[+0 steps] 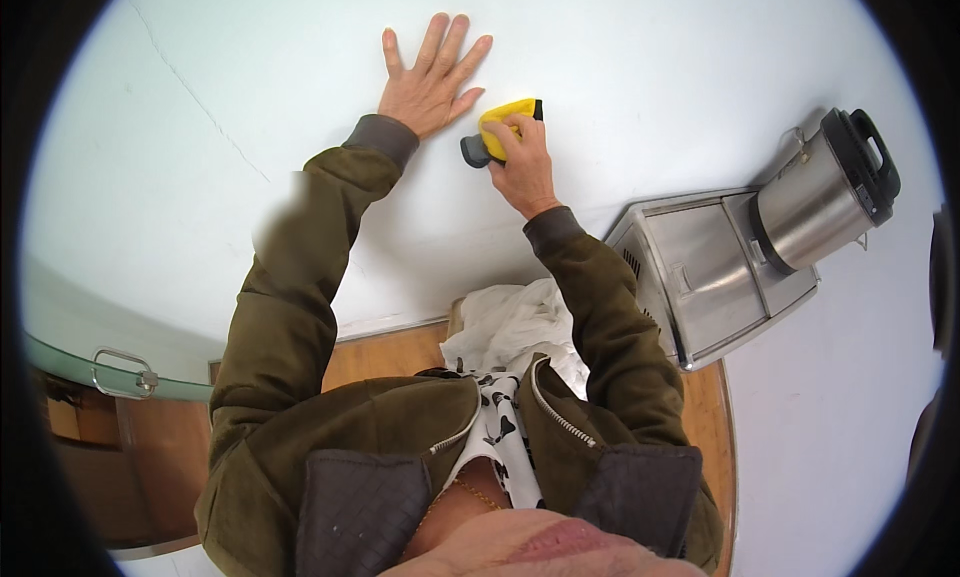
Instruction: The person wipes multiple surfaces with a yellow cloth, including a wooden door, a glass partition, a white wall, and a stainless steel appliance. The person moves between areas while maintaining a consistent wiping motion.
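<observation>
My left hand (429, 89) lies palm down on the white wall (630, 66), its fingers spread and nothing held. To its right, my right hand (525, 157) grips a folded yellow and grey cloth (496, 130) with dark edging, held against or close to the same wall. The thumb and fingers press into the yellow side. A thin crack (202, 104) runs across the wall to the left of my left hand.
At right a stainless steel cabinet (701, 258) carries a steel container with a black handled lid (814, 194). White crumpled fabric (517, 322) sits low by the wall, above a wooden floor (386, 352). A glass door with a metal handle (124, 370) is at lower left.
</observation>
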`<state>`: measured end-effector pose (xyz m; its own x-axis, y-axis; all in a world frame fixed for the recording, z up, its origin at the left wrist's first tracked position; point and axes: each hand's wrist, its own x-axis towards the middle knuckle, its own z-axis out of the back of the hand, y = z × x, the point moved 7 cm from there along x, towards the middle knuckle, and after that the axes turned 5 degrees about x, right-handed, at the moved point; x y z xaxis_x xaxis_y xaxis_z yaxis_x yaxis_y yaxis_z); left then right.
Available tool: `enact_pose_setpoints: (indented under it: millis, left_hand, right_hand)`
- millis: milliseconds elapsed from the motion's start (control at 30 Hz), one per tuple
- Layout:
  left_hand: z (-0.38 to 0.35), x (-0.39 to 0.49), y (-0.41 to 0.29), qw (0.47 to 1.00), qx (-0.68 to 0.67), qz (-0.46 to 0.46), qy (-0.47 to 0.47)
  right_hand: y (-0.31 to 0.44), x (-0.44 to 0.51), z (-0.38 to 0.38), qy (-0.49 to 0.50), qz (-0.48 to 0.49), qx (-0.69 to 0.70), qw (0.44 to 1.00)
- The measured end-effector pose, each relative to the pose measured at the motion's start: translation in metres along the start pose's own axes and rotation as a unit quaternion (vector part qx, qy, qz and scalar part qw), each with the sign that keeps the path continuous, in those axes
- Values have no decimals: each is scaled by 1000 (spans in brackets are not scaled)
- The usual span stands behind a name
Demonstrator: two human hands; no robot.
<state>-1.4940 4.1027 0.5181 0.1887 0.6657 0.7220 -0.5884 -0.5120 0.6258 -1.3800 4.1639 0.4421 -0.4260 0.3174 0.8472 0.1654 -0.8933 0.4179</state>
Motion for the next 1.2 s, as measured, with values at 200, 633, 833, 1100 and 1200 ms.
enact_pose_setpoints:
  millis: [200,633,833,1100,1200]
  left_hand:
    - [4,1,-11,998,-45,-9,31]
    - [26,-31,-33,986,-116,-14,122]
    - [36,-19,1,974,-190,120,9]
    - [16,-43,-45,987,-85,9,136]
    - [18,-38,-46,977,-185,33,98]
  right_hand:
    - [-25,65,88,-229,31,-83,969]
    - [16,14,11,-44,73,-6,996]
    - [12,74,57,-217,95,-83,968]
    - [4,-2,1,-21,16,-47,999]
    - [-7,17,31,-113,40,-75,990]
